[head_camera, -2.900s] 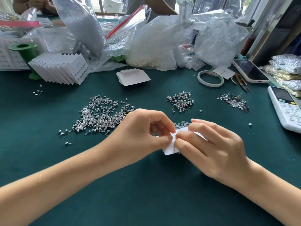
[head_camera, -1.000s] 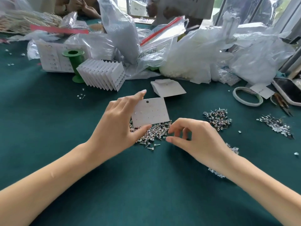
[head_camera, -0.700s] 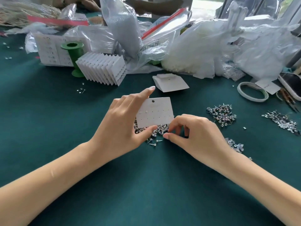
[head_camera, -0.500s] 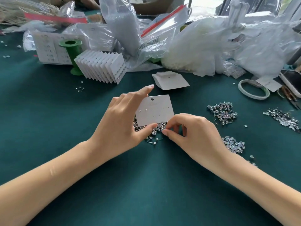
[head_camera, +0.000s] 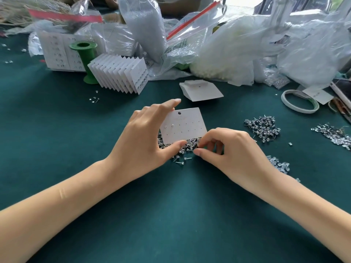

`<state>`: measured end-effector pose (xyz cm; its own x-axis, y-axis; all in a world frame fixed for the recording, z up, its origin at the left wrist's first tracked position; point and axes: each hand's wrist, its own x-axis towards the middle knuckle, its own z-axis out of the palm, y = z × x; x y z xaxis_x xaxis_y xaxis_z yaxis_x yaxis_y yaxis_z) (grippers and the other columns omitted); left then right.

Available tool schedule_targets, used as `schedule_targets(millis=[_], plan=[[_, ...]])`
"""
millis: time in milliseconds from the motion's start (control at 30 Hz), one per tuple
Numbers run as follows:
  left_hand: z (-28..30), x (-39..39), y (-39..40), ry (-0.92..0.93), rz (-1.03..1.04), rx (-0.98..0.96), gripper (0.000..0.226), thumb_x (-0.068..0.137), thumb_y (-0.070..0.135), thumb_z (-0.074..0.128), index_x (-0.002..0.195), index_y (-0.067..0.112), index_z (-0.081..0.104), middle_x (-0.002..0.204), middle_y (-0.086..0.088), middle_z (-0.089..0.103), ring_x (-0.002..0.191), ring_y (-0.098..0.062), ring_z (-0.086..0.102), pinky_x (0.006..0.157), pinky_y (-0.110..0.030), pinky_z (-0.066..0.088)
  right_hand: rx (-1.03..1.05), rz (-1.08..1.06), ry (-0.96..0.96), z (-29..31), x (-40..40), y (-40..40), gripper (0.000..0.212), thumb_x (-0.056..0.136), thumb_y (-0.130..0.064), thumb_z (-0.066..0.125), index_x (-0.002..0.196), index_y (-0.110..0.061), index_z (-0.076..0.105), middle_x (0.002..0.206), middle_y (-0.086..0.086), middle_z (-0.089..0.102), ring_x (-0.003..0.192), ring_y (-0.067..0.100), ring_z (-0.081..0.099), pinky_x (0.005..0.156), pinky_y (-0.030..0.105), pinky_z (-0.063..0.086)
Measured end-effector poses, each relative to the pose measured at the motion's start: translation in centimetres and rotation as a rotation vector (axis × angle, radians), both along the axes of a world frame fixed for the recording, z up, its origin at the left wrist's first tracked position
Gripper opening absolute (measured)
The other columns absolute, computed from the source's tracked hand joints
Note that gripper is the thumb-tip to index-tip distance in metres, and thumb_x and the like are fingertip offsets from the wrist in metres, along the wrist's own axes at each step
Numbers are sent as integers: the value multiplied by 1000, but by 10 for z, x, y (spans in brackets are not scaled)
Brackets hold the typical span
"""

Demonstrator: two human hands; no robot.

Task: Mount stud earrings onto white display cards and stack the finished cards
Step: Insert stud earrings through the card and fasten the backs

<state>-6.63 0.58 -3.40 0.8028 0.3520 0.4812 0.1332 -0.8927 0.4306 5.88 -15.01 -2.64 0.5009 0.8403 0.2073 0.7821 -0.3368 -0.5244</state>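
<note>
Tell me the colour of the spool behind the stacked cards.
Green spool, seen in the head view.

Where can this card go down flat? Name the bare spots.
Bare cloth lies left of the left hand, below the fanned stack of cards, and in front between both forearms. Crowded: stud piles right of the right hand, bags along the back.

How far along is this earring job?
Done: a row of filled cards stands by the green spool. In hand: the left hand holds a card with two studs in and most holes empty, while the right hand pinches at the stud pile under it. Left: that card's other holes, blank cards and more stud piles.
</note>
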Motion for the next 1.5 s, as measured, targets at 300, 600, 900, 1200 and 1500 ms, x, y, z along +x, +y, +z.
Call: schedule_targets(millis=[300,600,900,1200,1500], plan=[[0,0,0,1,-2,-9,76,70,43,71,136,17,43,120,3,60,108,-15,54,99,-27,31,23,3,-89,-2,-5,3,5,82,-26,73,80,-23,71,64,-19,52,65,8,45,61,27,38],[3,-6,-9,5,-165,-97,92,71,45,73,145,29,22,122,11,57,108,11,38,99,-4,20,458,-45,771,19,3,1,10,65,-29,74,69,-20,75,99,-7,67,81,0,62,73,13,48],[5,-8,-12,-22,-250,-119,90,71,44,72,144,28,22,120,12,57,112,1,46,103,-14,28,349,-50,743,15,-6,3,20,63,-38,72,76,-24,78,122,-19,60,117,-13,49,107,32,37],[6,-8,-14,-19,-264,-210,93,71,44,72,144,33,17,119,13,57,116,-9,52,106,-26,34,349,-10,781,10,-6,3,14,64,-35,73,72,-24,77,120,-16,62,118,-8,51,102,31,42],[6,-9,-14,-2,-235,-259,92,70,46,72,144,36,16,120,14,58,117,-11,51,106,-32,36,420,9,791,4,-8,3,14,63,-32,74,74,-27,67,115,-8,64,91,5,66,76,23,53]])
